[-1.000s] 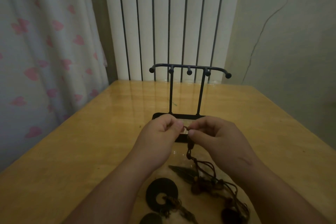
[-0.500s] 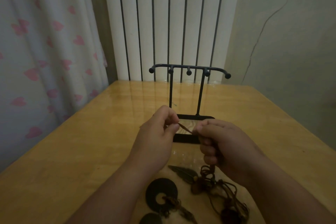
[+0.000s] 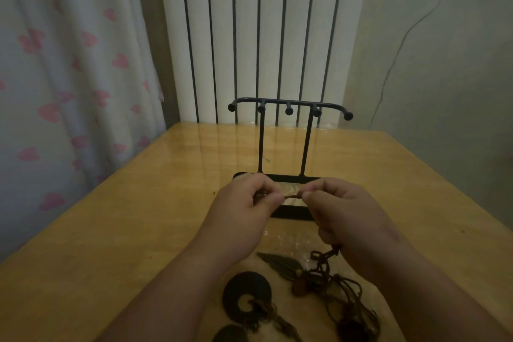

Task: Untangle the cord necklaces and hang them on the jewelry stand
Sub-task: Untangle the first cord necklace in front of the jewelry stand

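Both the left hand [image 3: 244, 203] and right hand [image 3: 341, 211] pinch 1 cord [image 3: 293, 197] before the stand [image 3: 288, 108]; the tangled necklaces [image 3: 327, 280] lie at the table's [image 3: 111, 230] near edge. Pulling hard could tighten knots.

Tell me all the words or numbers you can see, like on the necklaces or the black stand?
No text can be read anywhere in the picture.
The jewelry stand is plain black and bears no label.
The curtain shows only pink hearts, no letters.
The round pendant and the feather pendant are dark; no marks can be made out on them.
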The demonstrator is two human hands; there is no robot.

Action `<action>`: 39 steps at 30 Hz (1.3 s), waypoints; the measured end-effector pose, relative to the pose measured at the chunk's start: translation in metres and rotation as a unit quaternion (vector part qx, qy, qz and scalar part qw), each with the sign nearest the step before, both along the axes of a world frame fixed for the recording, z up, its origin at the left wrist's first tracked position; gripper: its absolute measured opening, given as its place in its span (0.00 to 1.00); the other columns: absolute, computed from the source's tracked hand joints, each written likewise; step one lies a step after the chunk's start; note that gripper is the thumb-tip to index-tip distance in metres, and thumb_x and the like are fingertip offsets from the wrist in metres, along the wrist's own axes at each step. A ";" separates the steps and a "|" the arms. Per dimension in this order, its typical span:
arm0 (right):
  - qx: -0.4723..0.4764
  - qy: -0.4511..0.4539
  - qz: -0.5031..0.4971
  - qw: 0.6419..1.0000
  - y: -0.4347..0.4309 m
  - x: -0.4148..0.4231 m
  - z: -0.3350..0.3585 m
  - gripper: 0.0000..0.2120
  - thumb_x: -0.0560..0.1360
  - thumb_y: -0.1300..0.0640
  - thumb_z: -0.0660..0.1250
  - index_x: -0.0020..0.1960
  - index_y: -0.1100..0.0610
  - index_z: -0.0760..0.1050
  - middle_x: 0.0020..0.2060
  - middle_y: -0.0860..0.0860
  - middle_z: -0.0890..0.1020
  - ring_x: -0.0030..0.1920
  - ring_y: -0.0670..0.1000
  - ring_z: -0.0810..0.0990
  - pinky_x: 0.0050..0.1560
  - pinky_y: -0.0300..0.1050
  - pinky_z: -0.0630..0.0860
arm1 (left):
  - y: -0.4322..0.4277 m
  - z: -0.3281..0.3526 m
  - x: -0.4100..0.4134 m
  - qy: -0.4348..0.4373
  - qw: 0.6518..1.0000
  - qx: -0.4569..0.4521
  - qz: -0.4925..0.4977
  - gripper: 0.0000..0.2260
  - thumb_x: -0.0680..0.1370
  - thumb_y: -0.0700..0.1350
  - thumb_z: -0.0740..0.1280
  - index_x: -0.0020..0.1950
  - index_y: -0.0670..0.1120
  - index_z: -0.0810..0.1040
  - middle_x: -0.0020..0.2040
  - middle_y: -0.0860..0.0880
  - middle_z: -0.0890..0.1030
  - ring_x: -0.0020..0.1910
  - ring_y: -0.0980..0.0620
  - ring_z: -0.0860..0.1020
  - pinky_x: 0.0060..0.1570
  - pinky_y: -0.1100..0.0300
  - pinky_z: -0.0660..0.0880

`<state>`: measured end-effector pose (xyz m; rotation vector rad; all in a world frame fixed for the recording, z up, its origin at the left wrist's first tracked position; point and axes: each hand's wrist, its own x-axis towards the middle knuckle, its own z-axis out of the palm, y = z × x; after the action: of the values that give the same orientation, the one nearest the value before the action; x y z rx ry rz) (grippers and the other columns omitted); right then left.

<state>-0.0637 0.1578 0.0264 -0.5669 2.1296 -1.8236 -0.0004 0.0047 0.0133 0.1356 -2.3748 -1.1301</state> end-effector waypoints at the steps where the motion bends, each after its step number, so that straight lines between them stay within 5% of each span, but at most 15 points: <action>1: 0.004 0.002 0.007 1.000 0.000 0.000 0.000 0.06 0.78 0.60 0.65 0.48 0.55 0.81 0.32 0.52 0.75 0.28 0.47 0.68 0.27 0.40 0.65 | 0.000 -0.001 -0.001 0.002 1.000 0.004 0.003 0.09 0.80 0.47 0.65 0.41 0.57 0.76 0.42 0.56 0.76 0.41 0.66 0.74 0.39 0.75 0.68; 5: 0.033 0.013 0.028 0.999 -0.001 0.002 0.000 0.06 0.78 0.59 0.65 0.46 0.54 0.82 0.32 0.51 0.77 0.29 0.46 0.71 0.28 0.39 0.68 | 0.000 -0.004 -0.003 -0.002 1.000 0.027 0.013 0.12 0.83 0.51 0.59 0.43 0.52 0.78 0.42 0.52 0.78 0.40 0.58 0.75 0.37 0.66 0.69; 11: 0.046 0.001 0.082 0.996 -0.002 0.008 0.004 0.08 0.79 0.62 0.64 0.50 0.53 0.81 0.32 0.49 0.82 0.30 0.47 0.78 0.30 0.39 0.75 | -0.002 -0.005 -0.002 0.017 0.999 0.046 0.017 0.13 0.83 0.52 0.58 0.42 0.51 0.77 0.41 0.51 0.78 0.40 0.57 0.75 0.36 0.66 0.69; 22: 0.045 -0.031 0.124 0.991 0.001 0.008 0.004 0.05 0.76 0.62 0.66 0.47 0.55 0.80 0.31 0.48 0.77 0.29 0.44 0.73 0.30 0.39 0.71 | 0.000 -0.005 -0.002 0.013 0.998 0.060 0.003 0.15 0.82 0.53 0.58 0.41 0.48 0.76 0.36 0.47 0.77 0.35 0.53 0.73 0.35 0.58 0.69; 27: 0.028 -0.056 0.134 0.989 0.002 0.008 0.005 0.04 0.75 0.63 0.68 0.45 0.57 0.81 0.37 0.50 0.81 0.33 0.45 0.77 0.32 0.40 0.74 | -0.001 -0.005 -0.003 0.019 0.998 0.063 0.006 0.14 0.82 0.51 0.59 0.41 0.49 0.77 0.35 0.51 0.76 0.32 0.58 0.72 0.31 0.66 0.67; 39: 0.008 -0.044 0.101 0.994 0.000 0.004 0.002 0.06 0.77 0.62 0.65 0.48 0.60 0.82 0.34 0.51 0.78 0.30 0.45 0.70 0.30 0.38 0.69 | -0.001 -0.002 0.000 0.025 0.997 0.068 0.012 0.07 0.81 0.48 0.63 0.45 0.55 0.79 0.37 0.56 0.77 0.36 0.65 0.74 0.34 0.71 0.68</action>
<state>-0.0595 0.1583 0.0280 -0.6579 1.9504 -1.6894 -0.0004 0.0038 0.0117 0.1796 -2.2468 -1.2685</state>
